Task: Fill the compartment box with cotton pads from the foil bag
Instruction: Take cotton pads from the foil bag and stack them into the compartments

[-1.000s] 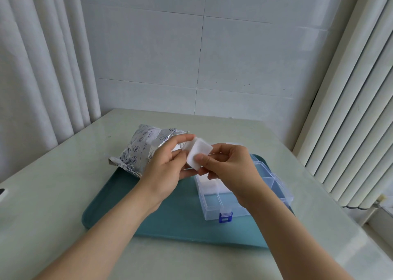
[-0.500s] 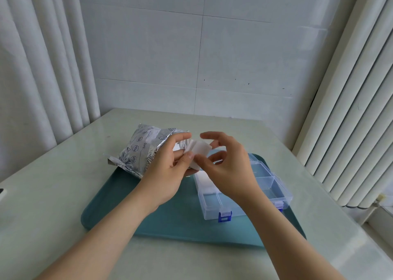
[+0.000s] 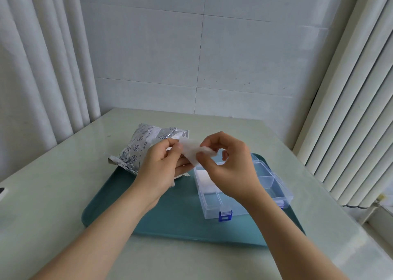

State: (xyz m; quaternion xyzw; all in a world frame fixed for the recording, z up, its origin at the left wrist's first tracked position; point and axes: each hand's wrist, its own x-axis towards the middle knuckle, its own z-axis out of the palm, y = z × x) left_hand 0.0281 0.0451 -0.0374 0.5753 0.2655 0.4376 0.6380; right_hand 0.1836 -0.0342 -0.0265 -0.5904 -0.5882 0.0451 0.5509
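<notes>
At the far left a white curtain [image 3: 32, 67] hangs beside the pale counter [image 3: 53, 184]. A teal tray [image 3: 114, 201] lies on the counter. The bag [image 3: 136, 150], silver foil with blue print, rests partly on the tray's far left corner and partly on the counter, its torn mouth turned toward the hands.

Just right of the bag, the left hand [image 3: 161, 169] is raised above the tray, its fingers [image 3: 164, 150] curled and its thumb pressed against the left edge of a white pad [image 3: 191, 152]. A scrap of white shows under this palm; what it is cannot be told.

The pad is held in the air between both hands, above the tray and the box's left end, bent and crumpled. The right hand [image 3: 231, 169] pinches its right side between thumb and forefinger, the other fingers loosely curled above.

Below that hand the clear box [image 3: 276, 188] sits open on the tray, white pads visible in its left compartment, a blue latch [image 3: 225, 215] on its near wall. Another curtain [image 3: 350, 109] hangs at the right.
</notes>
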